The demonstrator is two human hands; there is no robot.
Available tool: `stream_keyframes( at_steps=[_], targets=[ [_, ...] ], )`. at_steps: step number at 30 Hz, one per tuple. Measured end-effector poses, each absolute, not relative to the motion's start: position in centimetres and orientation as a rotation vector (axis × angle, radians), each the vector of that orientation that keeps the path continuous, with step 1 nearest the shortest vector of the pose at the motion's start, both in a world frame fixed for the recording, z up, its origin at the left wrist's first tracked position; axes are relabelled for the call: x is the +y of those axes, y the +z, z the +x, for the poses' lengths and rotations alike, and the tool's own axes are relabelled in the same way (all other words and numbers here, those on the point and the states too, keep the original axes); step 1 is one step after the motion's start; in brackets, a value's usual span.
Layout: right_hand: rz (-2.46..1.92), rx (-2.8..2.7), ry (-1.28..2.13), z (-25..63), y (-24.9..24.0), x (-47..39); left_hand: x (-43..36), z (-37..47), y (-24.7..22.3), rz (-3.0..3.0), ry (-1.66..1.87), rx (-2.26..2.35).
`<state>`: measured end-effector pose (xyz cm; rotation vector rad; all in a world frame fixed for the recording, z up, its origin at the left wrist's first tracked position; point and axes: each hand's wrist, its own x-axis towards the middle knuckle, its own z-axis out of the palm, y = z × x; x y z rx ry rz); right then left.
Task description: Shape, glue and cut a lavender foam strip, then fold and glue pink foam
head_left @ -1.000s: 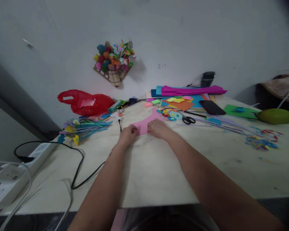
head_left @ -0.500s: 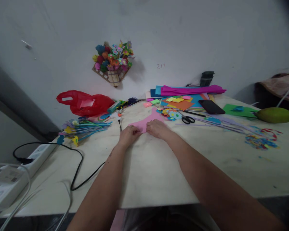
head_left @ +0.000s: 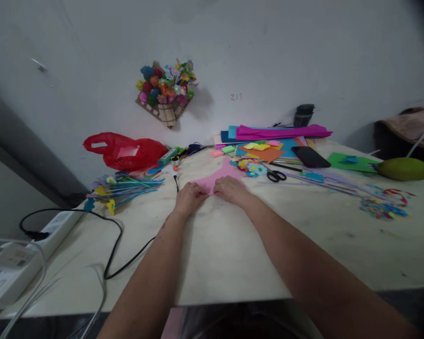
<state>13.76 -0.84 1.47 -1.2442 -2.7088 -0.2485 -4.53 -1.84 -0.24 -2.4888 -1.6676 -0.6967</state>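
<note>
A sheet of pink paper (head_left: 211,181) lies on the table in front of me, its near edge between my two hands. My left hand (head_left: 191,197) is closed, thumb and fingers pinching that near edge at the left. Close beside it, my right hand (head_left: 230,189) has its fingers bent together over the paper and pressed on the edge. Part of the sheet is hidden under both hands. Just beyond the right hand are paper flower cut-outs (head_left: 256,169) and black-handled scissors (head_left: 276,176).
Wrapped stems with paper flowers (head_left: 134,186) and a red plastic bag (head_left: 127,153) lie at the left. A black cable (head_left: 118,240) and a power strip (head_left: 61,226) are nearer. To the right are a dark phone (head_left: 311,157), a green mango-like fruit (head_left: 404,169) and scraps (head_left: 383,208).
Both hands stay on the near edge of the pink paper. Only slight finger movement shows along that edge.
</note>
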Motion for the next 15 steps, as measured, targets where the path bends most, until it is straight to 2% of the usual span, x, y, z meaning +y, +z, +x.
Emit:
stream_keyframes(
  at_steps=[15],
  targets=[
    [-1.271, -2.587, -0.07, 13.64, 0.96, -0.78, -1.47, -4.57, -0.37, -2.53, -0.706, -1.646]
  ],
)
